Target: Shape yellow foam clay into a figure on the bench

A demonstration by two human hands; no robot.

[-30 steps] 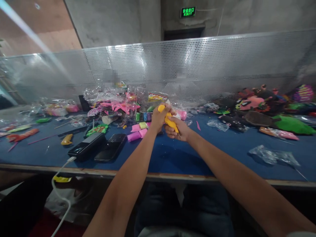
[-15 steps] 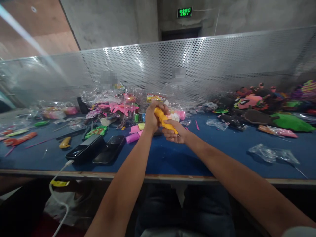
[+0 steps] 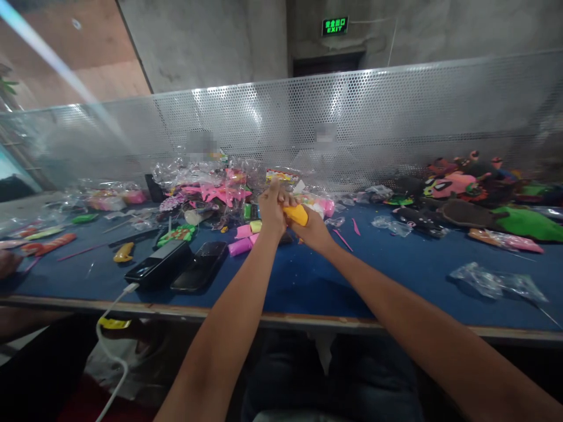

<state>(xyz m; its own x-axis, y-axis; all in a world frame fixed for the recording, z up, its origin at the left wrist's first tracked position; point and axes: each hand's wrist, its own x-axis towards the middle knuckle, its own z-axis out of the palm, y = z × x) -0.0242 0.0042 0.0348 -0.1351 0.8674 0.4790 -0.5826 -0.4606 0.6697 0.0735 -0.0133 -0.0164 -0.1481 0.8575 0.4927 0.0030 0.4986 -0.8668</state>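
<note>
A lump of yellow clay (image 3: 295, 214) is held between both hands above the blue table, near the middle of the view. My left hand (image 3: 273, 210) has its fingers curled over the clay's left end. My right hand (image 3: 313, 227) wraps round its right side from below. The two hands touch or nearly touch, and parts of the clay are hidden by the fingers. Just left of my left hand lie pink and purple clay packs (image 3: 241, 245). Behind the hands is a colourful packet (image 3: 281, 175).
Left on the blue table (image 3: 325, 293) are a black phone (image 3: 200, 266), a power bank (image 3: 158, 261) with a white cable, and a yellow piece (image 3: 124, 252). Plush toys (image 3: 457, 190) and clear wrappers (image 3: 497, 281) lie right. Another person's hand (image 3: 9, 263) shows far left.
The yellow clay, earlier stretched long between the hands, now shows as a shorter lump. My hands are closer together. Another person's hand has appeared at the left edge. The view has shifted slightly.
</note>
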